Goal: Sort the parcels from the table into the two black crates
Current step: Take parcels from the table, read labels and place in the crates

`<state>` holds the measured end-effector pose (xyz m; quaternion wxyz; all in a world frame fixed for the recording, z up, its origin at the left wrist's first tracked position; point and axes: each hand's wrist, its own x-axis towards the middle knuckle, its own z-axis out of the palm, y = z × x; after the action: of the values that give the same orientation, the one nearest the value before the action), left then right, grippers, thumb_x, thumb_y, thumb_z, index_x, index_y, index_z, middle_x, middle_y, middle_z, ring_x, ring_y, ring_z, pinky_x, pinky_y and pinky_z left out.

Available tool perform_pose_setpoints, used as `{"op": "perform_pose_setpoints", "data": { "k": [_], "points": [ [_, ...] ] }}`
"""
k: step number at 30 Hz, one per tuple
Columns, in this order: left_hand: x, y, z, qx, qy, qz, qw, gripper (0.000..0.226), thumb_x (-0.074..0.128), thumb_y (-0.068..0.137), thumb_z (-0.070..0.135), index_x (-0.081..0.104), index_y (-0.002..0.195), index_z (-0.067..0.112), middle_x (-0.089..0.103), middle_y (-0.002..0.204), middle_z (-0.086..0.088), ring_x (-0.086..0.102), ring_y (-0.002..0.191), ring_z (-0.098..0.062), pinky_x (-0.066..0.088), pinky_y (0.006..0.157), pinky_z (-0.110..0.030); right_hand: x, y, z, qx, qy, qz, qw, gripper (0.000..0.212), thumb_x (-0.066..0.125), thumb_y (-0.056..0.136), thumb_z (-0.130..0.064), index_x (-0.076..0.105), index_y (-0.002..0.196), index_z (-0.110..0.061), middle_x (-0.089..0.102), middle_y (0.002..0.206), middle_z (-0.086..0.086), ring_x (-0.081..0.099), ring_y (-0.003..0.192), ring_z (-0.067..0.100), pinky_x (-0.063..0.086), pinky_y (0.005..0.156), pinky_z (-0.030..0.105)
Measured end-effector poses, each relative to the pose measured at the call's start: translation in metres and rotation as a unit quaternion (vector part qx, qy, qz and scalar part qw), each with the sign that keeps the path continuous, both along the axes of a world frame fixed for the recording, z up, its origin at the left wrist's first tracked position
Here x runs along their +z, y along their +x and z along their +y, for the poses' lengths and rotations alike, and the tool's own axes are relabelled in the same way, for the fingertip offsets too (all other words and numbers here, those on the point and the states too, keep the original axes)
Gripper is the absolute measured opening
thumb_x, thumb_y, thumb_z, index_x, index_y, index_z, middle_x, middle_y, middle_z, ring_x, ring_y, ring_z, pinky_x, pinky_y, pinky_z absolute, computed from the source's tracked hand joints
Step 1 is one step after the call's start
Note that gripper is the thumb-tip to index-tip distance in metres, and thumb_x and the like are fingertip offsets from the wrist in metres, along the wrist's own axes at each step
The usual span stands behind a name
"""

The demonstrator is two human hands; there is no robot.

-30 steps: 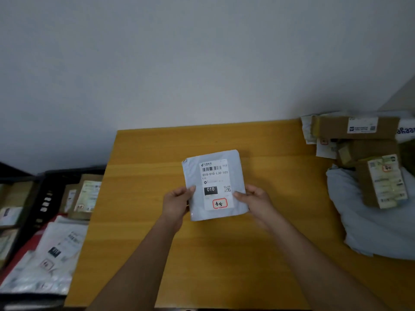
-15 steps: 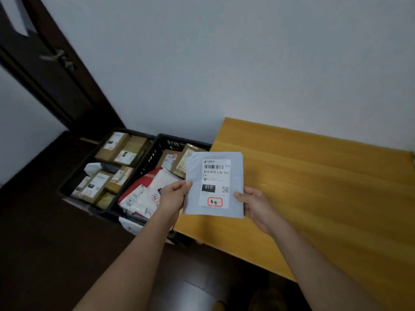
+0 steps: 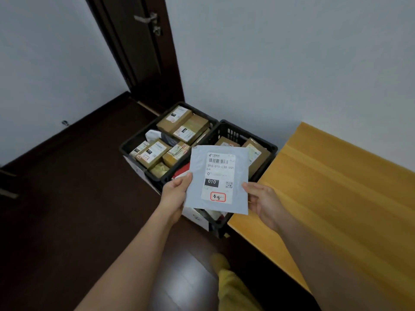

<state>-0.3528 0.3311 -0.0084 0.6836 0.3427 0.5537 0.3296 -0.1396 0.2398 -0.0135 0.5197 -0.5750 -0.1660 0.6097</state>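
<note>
1. You are standing at the corner of the counter, with a trouser leg and a foot showing below your forearms, over the dark floor.
2. You are holding one flat grey parcel by its two side edges. Your left hand is pinching the left edge, thumb on the front face. Your right hand is gripping the right edge, its fingers curled round it. Both hands are clamped on the parcel.
3. The parcel is facing you upright, label side out: a barcode, a black "010" block, a red-ringed mark at the bottom. It is hanging in the air, touching neither crate nor counter.
4. It is sitting over the near crate, which is standing on the floor just beside the counter's end. That crate is holding brown boxes at its far side and soft white and red bags lower down, largely hidden behind the parcel.
5. The far crate is touching the near one, towards the door. It is filled mostly with labelled brown cardboard boxes, plus one pale bag.
6. Judgement on progress: both crates are already well stocked, so sorting is well under way. This parcel is not yet released; it probably belongs in the near crate. The part of the counter in view is carrying no parcels, but the rest is out of frame, so I cannot tell how many remain.
</note>
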Motion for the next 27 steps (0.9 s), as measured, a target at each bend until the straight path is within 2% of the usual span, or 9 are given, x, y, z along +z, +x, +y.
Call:
{"op": "perform_pose_setpoints", "data": {
  "k": [2, 6, 11, 15, 17, 19, 22, 25, 27],
  "points": [
    [-0.006, -0.012, 0.016, 0.013, -0.007, 0.003, 1.0, 0.027, 0.06, 0.096, 0.028, 0.073, 0.103, 0.005, 0.074, 0.105, -0.014, 0.071, 0.098, -0.028, 0.06, 0.077, -0.037, -0.008, -0.01, 0.022, 0.008, -0.008, 0.004, 1.0, 0.017, 0.062, 0.095, -0.015, 0.071, 0.106, -0.006, 0.075, 0.104, 0.008, 0.071, 0.095, 0.023, 0.055, 0.08, 0.034],
    [-0.017, -0.03, 0.061, 0.056, -0.029, 0.003, 0.998, 0.025, 0.062, 0.095, 0.026, 0.071, 0.106, 0.005, 0.074, 0.105, -0.013, 0.07, 0.099, -0.028, 0.055, 0.089, -0.044, -0.025, -0.025, 0.072, 0.031, -0.012, 0.026, 0.999, 0.024, 0.064, 0.093, -0.016, 0.07, 0.112, -0.001, 0.074, 0.109, 0.01, 0.07, 0.099, 0.026, 0.054, 0.078, 0.03],
    [-0.02, -0.038, 0.122, 0.07, -0.043, 0.014, 0.997, 0.021, 0.059, 0.097, 0.024, 0.073, 0.103, 0.01, 0.075, 0.103, -0.004, 0.07, 0.091, -0.017, 0.054, 0.075, -0.033, -0.035, -0.034, 0.138, 0.036, -0.025, 0.036, 0.998, 0.014, 0.064, 0.093, -0.013, 0.073, 0.101, -0.005, 0.075, 0.105, 0.009, 0.071, 0.09, 0.019, 0.054, 0.073, 0.026],
    [-0.016, -0.045, 0.165, 0.091, -0.043, 0.016, 0.995, 0.019, 0.06, 0.096, 0.024, 0.074, 0.1, 0.011, 0.074, 0.107, -0.002, 0.067, 0.102, -0.019, 0.052, 0.082, -0.033, -0.031, -0.041, 0.186, 0.039, -0.03, 0.046, 0.998, 0.011, 0.063, 0.093, -0.01, 0.073, 0.098, -0.007, 0.075, 0.103, 0.008, 0.071, 0.092, 0.019, 0.054, 0.078, 0.028],
    [-0.012, -0.049, 0.18, 0.093, -0.042, 0.014, 0.995, 0.019, 0.06, 0.096, 0.024, 0.075, 0.098, 0.013, 0.074, 0.109, -0.003, 0.067, 0.102, -0.02, 0.053, 0.077, -0.032, -0.027, -0.044, 0.206, 0.032, -0.034, 0.05, 0.998, 0.011, 0.064, 0.093, -0.009, 0.072, 0.098, -0.007, 0.076, 0.102, 0.007, 0.071, 0.092, 0.02, 0.055, 0.079, 0.029],
    [-0.009, -0.053, 0.195, 0.091, -0.048, 0.02, 0.994, 0.019, 0.06, 0.096, 0.024, 0.075, 0.095, 0.013, 0.074, 0.106, -0.004, 0.067, 0.1, -0.023, 0.055, 0.078, -0.038, -0.027, -0.047, 0.223, 0.037, -0.031, 0.048, 0.998, 0.013, 0.063, 0.093, -0.01, 0.072, 0.101, -0.005, 0.075, 0.104, 0.008, 0.071, 0.094, 0.02, 0.056, 0.075, 0.026],
    [-0.008, -0.055, 0.215, 0.086, -0.053, 0.035, 0.994, 0.018, 0.061, 0.096, 0.024, 0.075, 0.093, 0.013, 0.076, 0.101, -0.003, 0.068, 0.1, -0.024, 0.053, 0.092, -0.047, -0.028, -0.05, 0.24, 0.039, -0.033, 0.041, 0.998, 0.019, 0.061, 0.094, -0.009, 0.07, 0.109, -0.001, 0.074, 0.107, 0.009, 0.072, 0.093, 0.02, 0.057, 0.072, 0.024],
    [-0.02, -0.051, 0.238, 0.043, -0.073, 0.089, 0.992, 0.023, 0.061, 0.095, 0.029, 0.074, 0.083, 0.014, 0.077, 0.089, -0.006, 0.072, 0.083, -0.025, 0.056, 0.079, -0.046, -0.04, -0.054, 0.25, 0.047, -0.068, 0.0, 0.997, 0.016, 0.06, 0.096, -0.006, 0.07, 0.106, 0.0, 0.074, 0.105, 0.011, 0.073, 0.088, 0.018, 0.057, 0.068, 0.022],
    [-0.032, -0.046, 0.252, -0.015, -0.085, 0.151, 0.985, 0.027, 0.064, 0.093, 0.035, 0.071, 0.081, 0.011, 0.076, 0.089, -0.012, 0.07, 0.08, -0.029, 0.057, 0.073, -0.043, -0.052, -0.056, 0.253, 0.04, -0.117, -0.048, 0.991, 0.013, 0.06, 0.095, -0.003, 0.068, 0.104, 0.001, 0.073, 0.106, 0.013, 0.071, 0.09, 0.02, 0.058, 0.066, 0.024]
  ]
}}
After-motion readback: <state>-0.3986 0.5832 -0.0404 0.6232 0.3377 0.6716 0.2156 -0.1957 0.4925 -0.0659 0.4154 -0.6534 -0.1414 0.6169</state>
